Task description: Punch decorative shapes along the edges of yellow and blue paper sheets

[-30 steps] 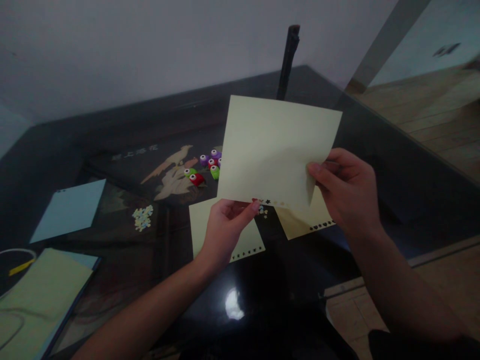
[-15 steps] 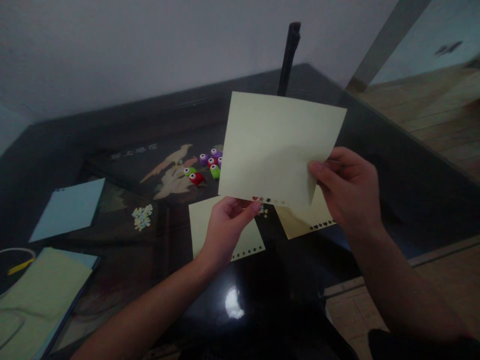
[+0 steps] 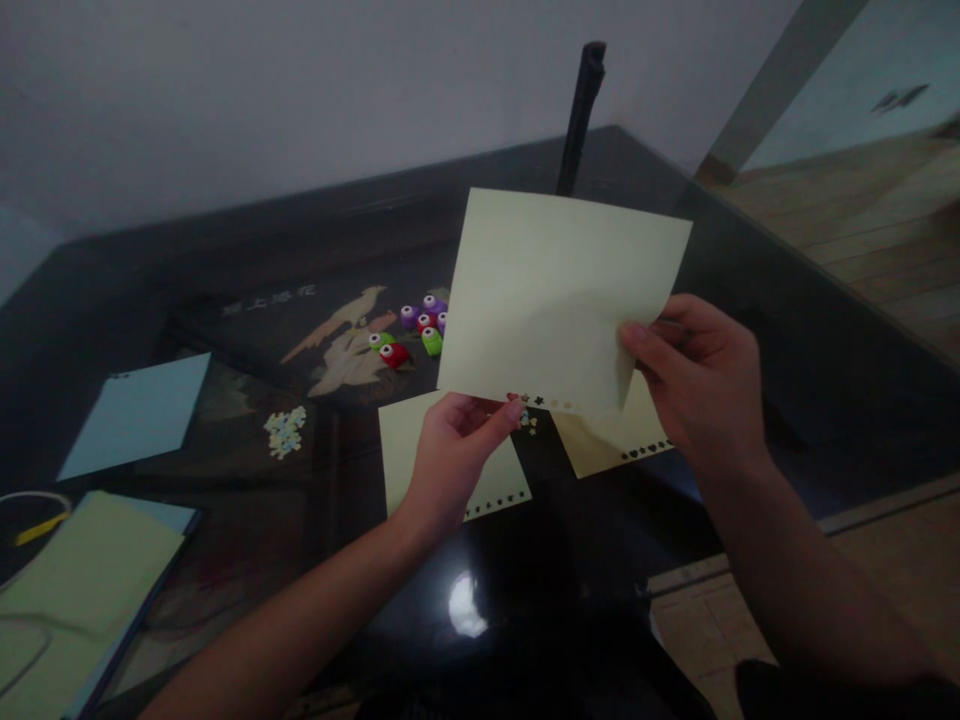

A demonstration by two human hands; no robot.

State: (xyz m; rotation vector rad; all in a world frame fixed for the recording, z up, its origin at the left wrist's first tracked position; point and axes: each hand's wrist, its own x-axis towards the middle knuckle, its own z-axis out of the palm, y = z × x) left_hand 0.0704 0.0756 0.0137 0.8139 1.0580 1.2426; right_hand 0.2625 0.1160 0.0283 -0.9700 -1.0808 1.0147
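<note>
A pale yellow sheet of paper (image 3: 562, 280) is held up above the table, a row of small heart and star holes along its lower edge. My left hand (image 3: 457, 445) pinches that edge at the lower left, thumb beside the holes. At the right side, my right hand (image 3: 697, 370) grips the sheet between thumb and fingers, bending it slightly. Below lie two more punched sheets, a left one (image 3: 409, 450) and a right one (image 3: 600, 445), both partly covered. Tiny paper cutouts (image 3: 531, 420) show between them.
Several small craft punches (image 3: 394, 355) in red, green and purple stand behind my left hand. Farther left are a pile of paper cutouts (image 3: 285, 432), a blue sheet (image 3: 139, 415) and a stack of yellow paper (image 3: 90, 590). A dark post (image 3: 581, 120) rises at the back of the black table (image 3: 247, 540).
Almost nothing differs. The held sheet's top edge sits very slightly lower, and both hands keep their hold on it.
</note>
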